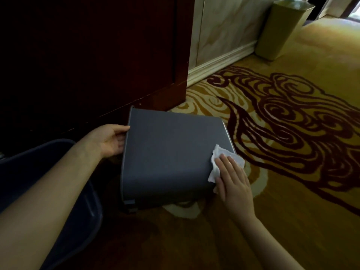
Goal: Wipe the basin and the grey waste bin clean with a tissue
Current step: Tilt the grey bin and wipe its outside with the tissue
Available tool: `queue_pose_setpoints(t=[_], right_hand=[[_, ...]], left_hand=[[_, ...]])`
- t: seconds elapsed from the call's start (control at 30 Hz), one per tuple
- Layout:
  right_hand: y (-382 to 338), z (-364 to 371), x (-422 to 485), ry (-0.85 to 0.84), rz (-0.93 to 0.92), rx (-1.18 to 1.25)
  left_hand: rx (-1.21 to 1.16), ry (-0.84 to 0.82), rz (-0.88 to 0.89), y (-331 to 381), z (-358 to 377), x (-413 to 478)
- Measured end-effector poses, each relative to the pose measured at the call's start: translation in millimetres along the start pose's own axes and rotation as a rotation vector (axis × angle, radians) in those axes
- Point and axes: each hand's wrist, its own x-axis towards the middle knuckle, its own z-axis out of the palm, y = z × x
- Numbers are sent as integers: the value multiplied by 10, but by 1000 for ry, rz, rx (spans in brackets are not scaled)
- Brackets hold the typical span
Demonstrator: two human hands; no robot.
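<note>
The grey waste bin (169,151) lies on its side on the carpet, one flat wall facing up. My left hand (110,141) grips its left rim, thumb on top. My right hand (232,180) lies flat with the fingers together, pressing a white tissue (220,158) against the bin's right edge. The dark basin (39,168) sits at the lower left, partly hidden under my left forearm.
A dark wooden cabinet (87,55) stands right behind the bin. A beige bin (282,28) stands by the marble wall and skirting at the far right. Yellow carpet with dark red swirls (292,123) spreads to the right.
</note>
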Motion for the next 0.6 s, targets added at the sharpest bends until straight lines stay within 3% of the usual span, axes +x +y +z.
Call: queue_pose_setpoints(t=[0.17, 0.3, 0.6], right_hand=[[64, -108, 299, 2, 46, 103], [191, -168, 771, -123, 38, 50], [332, -147, 1805, -309, 106, 51]], left_hand=[[74, 22, 69, 200, 160, 166], [129, 110, 59, 383, 258, 306], [-48, 211, 35, 586, 282, 515]])
